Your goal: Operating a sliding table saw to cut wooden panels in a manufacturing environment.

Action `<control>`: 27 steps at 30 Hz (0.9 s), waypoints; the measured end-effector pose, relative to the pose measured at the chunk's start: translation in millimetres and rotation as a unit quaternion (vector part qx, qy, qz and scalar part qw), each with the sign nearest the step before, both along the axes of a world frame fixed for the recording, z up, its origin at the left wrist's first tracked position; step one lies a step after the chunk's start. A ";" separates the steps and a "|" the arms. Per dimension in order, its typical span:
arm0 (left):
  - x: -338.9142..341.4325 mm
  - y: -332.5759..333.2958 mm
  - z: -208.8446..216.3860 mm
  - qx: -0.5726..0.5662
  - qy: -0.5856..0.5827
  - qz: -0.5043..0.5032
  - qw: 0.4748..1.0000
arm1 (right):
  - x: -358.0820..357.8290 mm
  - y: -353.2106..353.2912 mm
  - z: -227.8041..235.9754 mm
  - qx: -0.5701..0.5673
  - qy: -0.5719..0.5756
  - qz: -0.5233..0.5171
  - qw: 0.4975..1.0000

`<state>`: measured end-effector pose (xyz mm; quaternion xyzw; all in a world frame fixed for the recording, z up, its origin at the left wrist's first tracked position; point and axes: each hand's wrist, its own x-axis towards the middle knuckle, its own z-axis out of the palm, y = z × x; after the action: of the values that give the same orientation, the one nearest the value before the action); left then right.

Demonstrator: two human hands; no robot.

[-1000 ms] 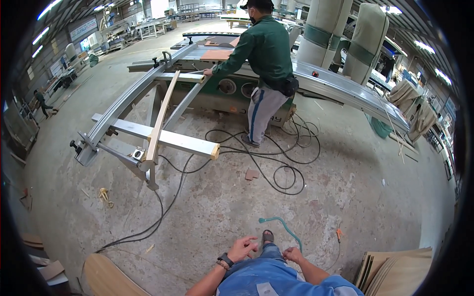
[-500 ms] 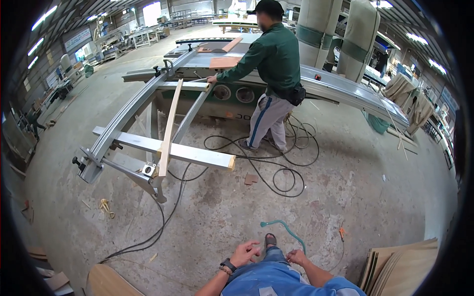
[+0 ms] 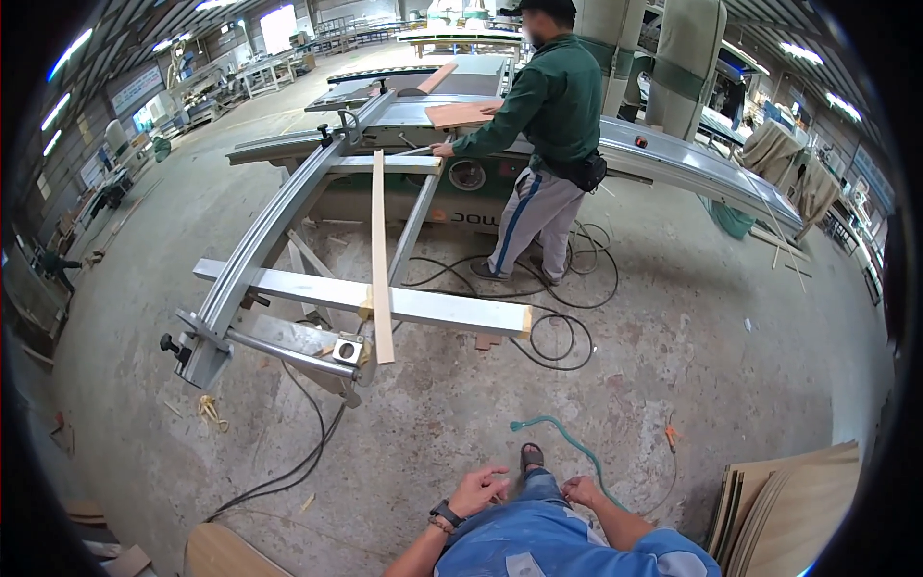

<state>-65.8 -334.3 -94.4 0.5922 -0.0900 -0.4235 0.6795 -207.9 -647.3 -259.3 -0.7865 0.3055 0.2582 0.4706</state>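
While my left hand [image 3: 480,491] hung spread and my right hand [image 3: 581,491] curled, contents unclear, a green hose [image 3: 567,431] lay at their one o'clock; at eleven, bars [image 3: 452,310] probably steadied a wooden strip [image 3: 381,245].

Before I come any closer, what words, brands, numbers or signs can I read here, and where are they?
Machine base: dark lettering, large but partly cut off at the edges; wording withheld.
Pale banner on the far left wall: too small and blurred to read.
Anything else: none I can make out.
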 end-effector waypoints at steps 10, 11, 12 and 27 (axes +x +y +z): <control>52.5 100.0 18.6 0.024 -0.080 -0.037 0.996 | 50.9 99.8 -10.3 -0.046 -0.016 0.020 0.999; 57.3 108.6 20.2 0.026 -0.084 -0.044 0.995 | 56.0 108.6 -10.1 -0.046 -0.015 0.019 0.999; 60.3 117.4 18.7 0.026 -0.082 -0.045 0.995 | 61.9 116.9 -10.2 -0.032 -0.008 0.006 0.999; 124.7 233.0 10.2 0.010 -0.086 -0.025 0.996 | 131.3 237.7 -4.9 0.002 -0.022 -0.024 0.999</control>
<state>58.9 -101.3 -84.2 0.6312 -0.1585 -0.3884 0.6524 -76.6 -409.6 -264.2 -0.7832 0.3136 0.2301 0.4850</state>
